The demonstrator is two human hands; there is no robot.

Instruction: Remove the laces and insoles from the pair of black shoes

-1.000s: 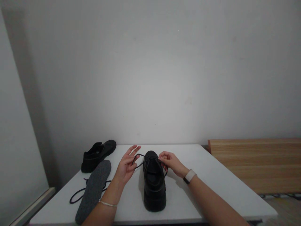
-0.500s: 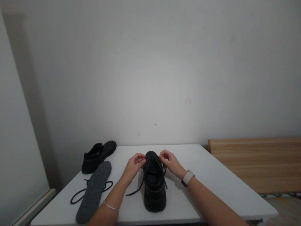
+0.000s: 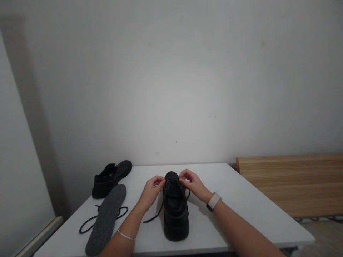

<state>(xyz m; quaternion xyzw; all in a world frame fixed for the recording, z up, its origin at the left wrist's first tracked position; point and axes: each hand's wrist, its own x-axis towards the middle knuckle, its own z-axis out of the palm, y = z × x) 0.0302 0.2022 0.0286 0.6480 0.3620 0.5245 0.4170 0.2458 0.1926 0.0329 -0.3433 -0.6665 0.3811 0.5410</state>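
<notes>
A black shoe stands on the white table with its heel toward me and its toe toward the wall. My left hand pinches at the lacing on the left side of the shoe, near the front eyelets. On the opposite side my right hand is closed in a pinch on the lacing too. One loose end of the black shoelace trails onto the table at the left; another part loops out on the right below my fingers. The lace between my fingertips is too small to see clearly.
At the left of the white table lies a grey insole over a loose black shoelace. Behind it sits a second black shoe, which has no lace visible. A wooden panel stands beyond the table's right edge.
My right fingers have shifted slightly left, closer to the front of the shoe's lacing. My left hand stays nearly in place. The view has moved a little.
</notes>
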